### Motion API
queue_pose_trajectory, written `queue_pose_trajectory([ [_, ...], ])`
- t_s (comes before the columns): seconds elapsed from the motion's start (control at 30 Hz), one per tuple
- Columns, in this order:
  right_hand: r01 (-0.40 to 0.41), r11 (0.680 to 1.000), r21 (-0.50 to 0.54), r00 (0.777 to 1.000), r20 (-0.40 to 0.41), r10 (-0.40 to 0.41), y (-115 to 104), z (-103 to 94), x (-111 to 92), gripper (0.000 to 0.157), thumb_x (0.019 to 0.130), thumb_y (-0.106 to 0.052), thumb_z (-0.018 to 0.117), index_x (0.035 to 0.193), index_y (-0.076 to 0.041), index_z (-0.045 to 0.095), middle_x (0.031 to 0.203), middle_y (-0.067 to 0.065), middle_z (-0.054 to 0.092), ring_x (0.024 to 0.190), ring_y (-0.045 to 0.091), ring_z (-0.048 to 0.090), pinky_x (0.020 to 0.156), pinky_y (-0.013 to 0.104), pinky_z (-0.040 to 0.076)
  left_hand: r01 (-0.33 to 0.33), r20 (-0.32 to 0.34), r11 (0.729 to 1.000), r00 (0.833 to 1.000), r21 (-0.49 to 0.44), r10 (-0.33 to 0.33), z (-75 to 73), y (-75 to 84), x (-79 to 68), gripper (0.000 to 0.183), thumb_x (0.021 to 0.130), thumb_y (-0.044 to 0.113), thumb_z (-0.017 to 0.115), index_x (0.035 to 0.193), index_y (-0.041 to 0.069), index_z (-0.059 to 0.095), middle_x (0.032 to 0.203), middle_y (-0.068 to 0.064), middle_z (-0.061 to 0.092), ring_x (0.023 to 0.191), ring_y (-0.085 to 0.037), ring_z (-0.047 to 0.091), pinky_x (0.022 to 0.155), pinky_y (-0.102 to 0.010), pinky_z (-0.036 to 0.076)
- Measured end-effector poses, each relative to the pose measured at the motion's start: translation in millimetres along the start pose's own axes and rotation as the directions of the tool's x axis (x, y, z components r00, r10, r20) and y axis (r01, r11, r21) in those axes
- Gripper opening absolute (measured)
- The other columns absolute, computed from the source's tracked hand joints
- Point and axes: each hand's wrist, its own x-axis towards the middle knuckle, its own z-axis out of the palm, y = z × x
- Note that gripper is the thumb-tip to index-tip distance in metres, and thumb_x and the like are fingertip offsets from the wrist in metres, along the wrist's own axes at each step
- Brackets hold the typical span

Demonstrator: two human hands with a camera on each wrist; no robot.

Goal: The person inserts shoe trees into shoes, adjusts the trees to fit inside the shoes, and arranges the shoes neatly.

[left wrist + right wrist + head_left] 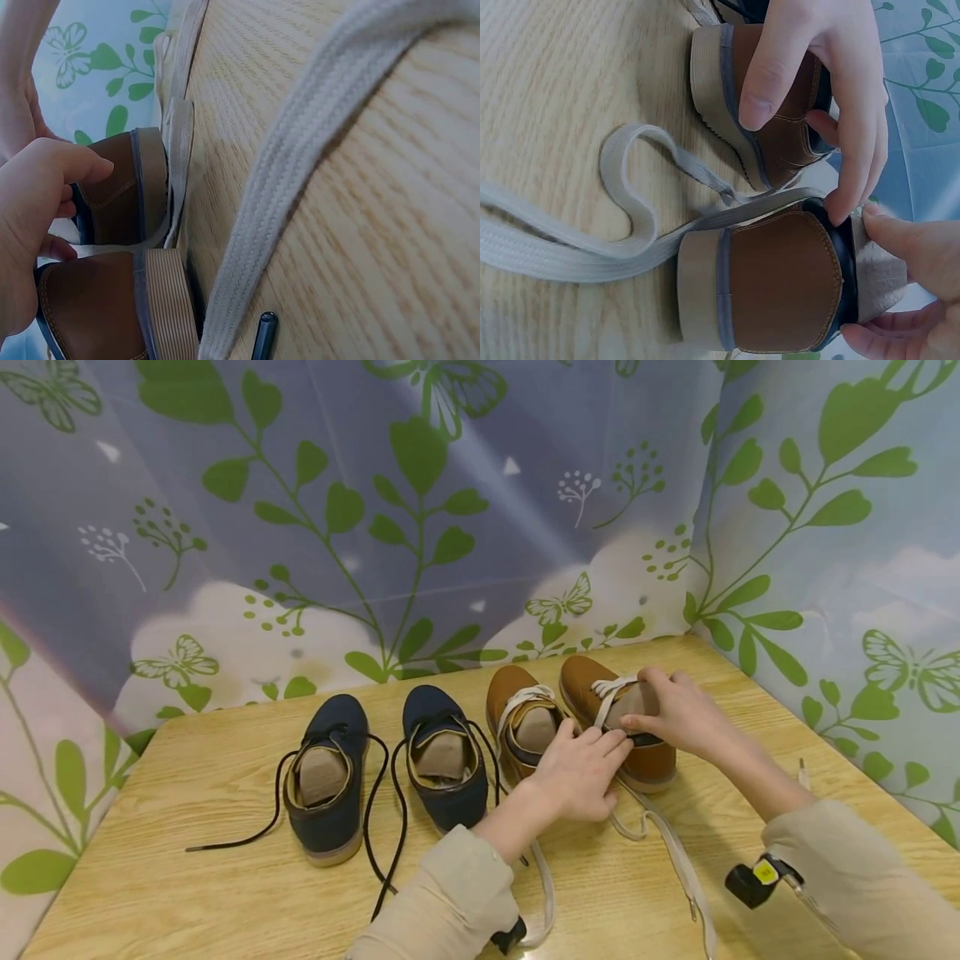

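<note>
My right hand (686,714) reaches over the right brown shoe (648,764). Its thumb and fingers pinch the sides of the grey-brown shoe insert (877,277), which sits in that shoe's opening. From the left, my left hand (581,768) spreads over the gap between the two brown shoes, fingertips at the collar of the right one. Its thumb (757,109) points down, apart from the fingers. The left brown shoe (506,689) stands partly hidden behind this hand, an insert (536,729) inside. Loose white laces (675,852) trail from the brown shoes toward me.
Two navy shoes (303,827) (457,806) stand to the left, each with an insert inside. Their black laces (243,842) lie loose on the wooden table (195,785). A patterned cloth (315,560) hangs behind the table and along its right side.
</note>
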Motion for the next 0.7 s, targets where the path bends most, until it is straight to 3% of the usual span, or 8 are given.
queue_pose_trajectory([
  [0.17, 0.079, 0.996, -0.049, 0.997, 0.029, -0.078, 0.5, -6.6, 1.5, 0.071, 0.085, -0.037, 0.066, 0.133, 0.007, 0.037, 0.119, 0.04, 0.044, 0.105, 0.053, 0.046, 0.08, 0.059, 0.041, -0.006, -0.011, 1.0, 1.0, -0.008, 0.006, 0.6, -1.9, -0.1, 0.064, 0.089, 0.05, 0.046, 0.147, 0.026, 0.029, 0.147, 0.011, 0.03, 0.121, -0.008, 0.037, 0.09, -0.035, 0.027],
  [0.33, 0.165, 0.98, -0.109, 0.986, 0.042, -0.161, 4.5, -17.8, 0.4, 0.063, 0.083, -0.026, 0.07, 0.13, 0.008, 0.043, 0.099, 0.026, 0.057, 0.082, 0.036, 0.057, 0.067, 0.047, 0.046, -0.01, -0.025, 1.0, 1.0, -0.008, 0.01, 1.9, -1.1, 0.8, 0.063, 0.089, 0.049, 0.046, 0.146, 0.026, 0.031, 0.145, 0.01, 0.032, 0.122, -0.009, 0.036, 0.09, -0.036, 0.027],
  [0.43, 0.165, 0.978, -0.131, 0.986, 0.035, -0.161, 6.4, -19.4, 0.0, 0.061, 0.082, -0.025, 0.071, 0.129, 0.006, 0.046, 0.092, 0.019, 0.057, 0.075, 0.028, 0.056, 0.063, 0.044, 0.045, -0.011, -0.024, 1.0, 1.0, -0.007, 0.01, 2.3, -0.5, 1.1, 0.063, 0.089, 0.049, 0.046, 0.146, 0.026, 0.031, 0.145, 0.01, 0.032, 0.122, -0.009, 0.036, 0.09, -0.036, 0.027],
  [0.7, 0.14, 0.979, -0.149, 0.99, 0.012, -0.14, 6.3, -13.8, 2.3, 0.059, 0.084, -0.025, 0.069, 0.13, 0.003, 0.045, 0.094, 0.021, 0.059, 0.083, 0.035, 0.058, 0.069, 0.049, 0.045, -0.009, -0.006, 1.0, 1.0, -0.004, 0.009, 1.0, -0.7, 1.6, 0.065, 0.089, 0.05, 0.046, 0.146, 0.025, 0.029, 0.145, 0.01, 0.031, 0.122, -0.009, 0.036, 0.09, -0.037, 0.027],
])
